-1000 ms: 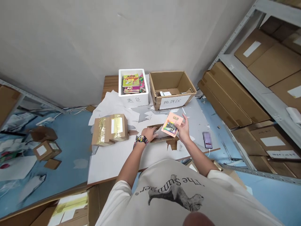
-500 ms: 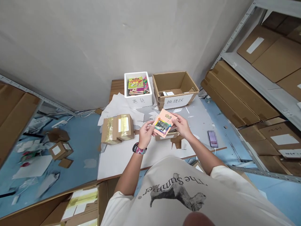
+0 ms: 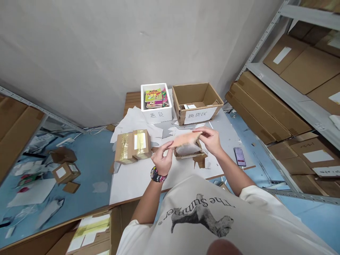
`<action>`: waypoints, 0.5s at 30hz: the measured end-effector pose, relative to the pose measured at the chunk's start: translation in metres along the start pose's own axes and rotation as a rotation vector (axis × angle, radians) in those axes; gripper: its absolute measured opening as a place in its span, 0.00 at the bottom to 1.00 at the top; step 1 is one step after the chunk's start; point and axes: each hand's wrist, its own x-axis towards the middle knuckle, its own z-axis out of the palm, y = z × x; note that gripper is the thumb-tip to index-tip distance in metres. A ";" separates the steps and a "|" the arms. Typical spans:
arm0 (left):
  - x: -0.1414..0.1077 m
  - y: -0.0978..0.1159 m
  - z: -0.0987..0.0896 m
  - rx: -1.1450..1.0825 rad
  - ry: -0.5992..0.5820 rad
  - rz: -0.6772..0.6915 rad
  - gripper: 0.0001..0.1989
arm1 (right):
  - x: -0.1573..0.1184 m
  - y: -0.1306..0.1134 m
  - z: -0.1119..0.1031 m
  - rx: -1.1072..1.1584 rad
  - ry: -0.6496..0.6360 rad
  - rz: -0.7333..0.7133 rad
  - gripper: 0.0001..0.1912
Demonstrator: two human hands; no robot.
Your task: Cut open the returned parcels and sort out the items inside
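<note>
Right around the middle of the frame there's a thin pinkish-orange card [image 3: 184, 139], kinda blurry, tipped nearly edge-on over a small open box [image 3: 187, 156] with something whitish in it. Left hand [image 3: 162, 158], the one with a dark patterned watch [image 3: 158, 175], pinches the card's left end between thumb and fingers. Right hand [image 3: 211, 140] has its fingers closed on the other end. Left of that, two taped boxes [image 3: 126, 148] sit side by side on the white-covered table [image 3: 132, 187]. Further up the frame are a white tub [image 3: 156, 115] of colorful books [image 3: 153, 96] and a bigger labeled carton [image 3: 199, 115], and a phone [image 3: 239, 157] lies right of center, screen lit
</note>
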 end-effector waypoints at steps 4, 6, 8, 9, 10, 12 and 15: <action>0.000 0.005 -0.004 -0.245 -0.090 -0.378 0.22 | 0.002 0.011 0.008 0.079 -0.008 0.223 0.23; -0.003 0.007 -0.007 -0.297 -0.091 -0.466 0.25 | 0.003 0.014 0.011 0.115 -0.038 0.280 0.27; -0.007 0.007 -0.011 -0.317 -0.104 -0.517 0.26 | 0.005 0.015 0.013 0.140 -0.061 0.306 0.28; -0.009 0.007 -0.013 -0.325 -0.116 -0.531 0.26 | 0.006 0.016 0.014 0.153 -0.068 0.314 0.28; -0.010 0.007 -0.014 -0.332 -0.130 -0.537 0.26 | 0.007 0.017 0.014 0.166 -0.070 0.320 0.28; -0.012 0.003 -0.016 -0.337 -0.167 -0.534 0.27 | 0.009 0.023 0.017 0.190 -0.065 0.337 0.28; -0.014 -0.012 -0.016 -0.312 -0.281 -0.549 0.26 | 0.009 0.044 0.025 0.202 -0.054 0.383 0.28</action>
